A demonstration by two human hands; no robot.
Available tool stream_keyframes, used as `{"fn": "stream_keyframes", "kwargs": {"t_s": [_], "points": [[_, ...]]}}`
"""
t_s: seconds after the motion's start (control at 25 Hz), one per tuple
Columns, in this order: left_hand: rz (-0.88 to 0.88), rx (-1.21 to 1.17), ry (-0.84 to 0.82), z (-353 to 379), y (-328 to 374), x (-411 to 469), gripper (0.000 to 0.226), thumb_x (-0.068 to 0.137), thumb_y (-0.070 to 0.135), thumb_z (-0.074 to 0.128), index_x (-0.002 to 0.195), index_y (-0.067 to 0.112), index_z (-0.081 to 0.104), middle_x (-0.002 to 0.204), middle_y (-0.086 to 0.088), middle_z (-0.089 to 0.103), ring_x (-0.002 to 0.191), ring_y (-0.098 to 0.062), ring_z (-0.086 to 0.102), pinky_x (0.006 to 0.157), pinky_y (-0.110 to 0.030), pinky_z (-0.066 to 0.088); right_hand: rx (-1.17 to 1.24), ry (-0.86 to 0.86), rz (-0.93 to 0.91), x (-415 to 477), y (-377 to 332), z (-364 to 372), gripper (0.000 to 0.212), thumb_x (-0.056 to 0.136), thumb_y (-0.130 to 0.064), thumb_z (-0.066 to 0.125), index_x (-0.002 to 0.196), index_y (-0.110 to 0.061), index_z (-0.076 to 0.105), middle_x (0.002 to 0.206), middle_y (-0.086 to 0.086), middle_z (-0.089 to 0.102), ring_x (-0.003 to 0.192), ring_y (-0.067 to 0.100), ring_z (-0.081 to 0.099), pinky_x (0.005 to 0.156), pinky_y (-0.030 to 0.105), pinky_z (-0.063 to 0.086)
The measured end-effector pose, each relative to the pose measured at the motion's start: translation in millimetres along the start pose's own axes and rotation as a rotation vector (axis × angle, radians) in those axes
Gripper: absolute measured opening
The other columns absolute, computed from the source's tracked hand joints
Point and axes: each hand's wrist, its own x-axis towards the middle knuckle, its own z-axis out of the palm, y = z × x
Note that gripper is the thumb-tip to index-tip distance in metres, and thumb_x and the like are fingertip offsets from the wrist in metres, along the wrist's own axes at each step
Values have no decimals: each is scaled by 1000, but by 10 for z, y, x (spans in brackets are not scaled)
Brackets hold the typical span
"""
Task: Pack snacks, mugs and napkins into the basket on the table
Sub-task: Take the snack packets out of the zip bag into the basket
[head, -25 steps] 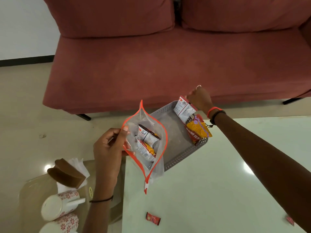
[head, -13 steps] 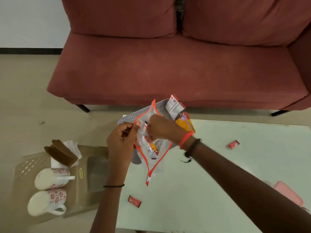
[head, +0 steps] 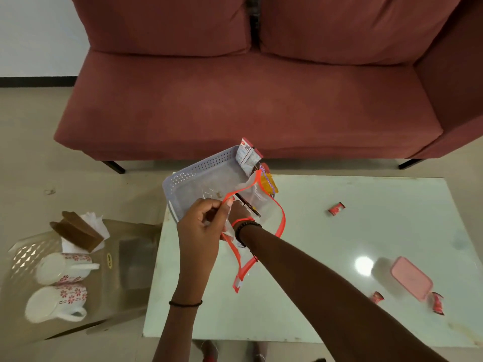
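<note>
Left hand (head: 201, 228) pinches the orange-trimmed mouth of a clear plastic zip pouch (head: 266, 210), holding it agape. Its partner, the right hand (head: 237, 211), is sunk inside to the wrist, fingers hidden, so its grip cannot be told. The pouch hangs over the perforated grey plastic basket (head: 193, 176) at the eleven o'clock corner of the pale glossy table (head: 339, 244), with snack packets (head: 247, 158) at the basket's one o'clock. Unloading snacks seems the step in hand; next, draw a packet out and lay it in. White flowered mugs (head: 62, 266) and white paper napkins (head: 90, 218) wait at eight o'clock.
</note>
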Motion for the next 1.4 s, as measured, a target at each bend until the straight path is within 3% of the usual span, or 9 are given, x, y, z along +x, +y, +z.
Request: {"fn": "stream_keyframes", "kwargs": {"t_s": [0.12, 0.32, 0.48, 0.52, 0.6, 0.72, 1.0, 1.24, 1.4], "points": [[-6, 25, 4, -7, -16, -64, 7, 86, 20, 65, 81, 15, 64, 70, -5, 67, 63, -18, 64, 58, -30, 57, -15, -5, -20, -55, 53, 42, 37, 102, -14, 29, 129, 2, 49, 133, 21, 54, 123, 32, 52, 103, 38, 42], [-101, -10, 43, 36, -94, -37, 18, 87, 23, 64, 79, 7, 67, 62, -9, 63, 57, -27, 62, 55, -40, 59, -93, -93, -51, -160, 26, -84, 34, 97, -3, 36, 127, 9, 48, 132, 25, 53, 124, 35, 51, 101, 36, 41], [-122, -2, 108, -7, -164, 68, 20, 88, 23, 63, 81, 4, 66, 63, -8, 63, 53, -13, 60, 50, -18, 52, -143, -123, -141, -368, -51, -364, 16, 89, 2, 45, 100, 8, 55, 122, 29, 57, 112, 41, 56, 64, 29, 44], [-128, 5, 120, -34, -169, 108, 20, 88, 23, 63, 81, 5, 66, 63, -7, 63, 51, -10, 60, 46, -12, 50, -147, -108, -167, -455, -73, -459, 11, 89, 1, 46, 95, 7, 54, 121, 29, 56, 111, 41, 56, 61, 27, 39], [-163, 10, 132, -107, -174, 199, 21, 89, 23, 62, 83, 2, 66, 64, -6, 63, 51, -10, 61, 46, -19, 54, -129, -40, -233, -617, -116, -662, 22, 90, -4, 48, 108, 7, 53, 122, 26, 56, 111, 39, 55, 70, 29, 40], [-198, 16, 153, -242, -161, 333, 26, 90, 24, 61, 86, -1, 65, 76, -15, 66, 65, -31, 64, 62, -44, 60, 75, 98, -334, -858, -145, -1002, 30, 89, -6, 53, 118, -3, 62, 120, 15, 64, 110, 30, 58, 91, 34, 48], [-198, 49, 187, -420, -113, 475, 30, 90, 28, 60, 87, -1, 65, 74, -19, 66, 60, -31, 62, 64, -48, 60, 972, -35, -383, -1163, -31, -1607, 33, 88, 6, 56, 119, -5, 62, 104, 8, 70, 93, 16, 68, 89, 29, 57], [-190, 63, 208, -503, -195, 615, 27, 91, 28, 59, 85, 2, 66, 75, -20, 67, 59, -21, 60, 55, -33, 59, 1404, 138, -414, -796, 249, -1816, 35, 94, -4, 51, 128, -1, 54, 117, 12, 67, 101, 18, 68, 88, 27, 57], [-183, 49, 210, -653, -296, 681, 27, 91, 27, 60, 81, 2, 66, 63, -10, 62, 50, -3, 58, 43, -10, 48, 1153, 441, -173, -221, 653, -1496, 38, 93, -7, 54, 131, -7, 54, 116, 9, 67, 103, 20, 65, 82, 28, 56]]}}
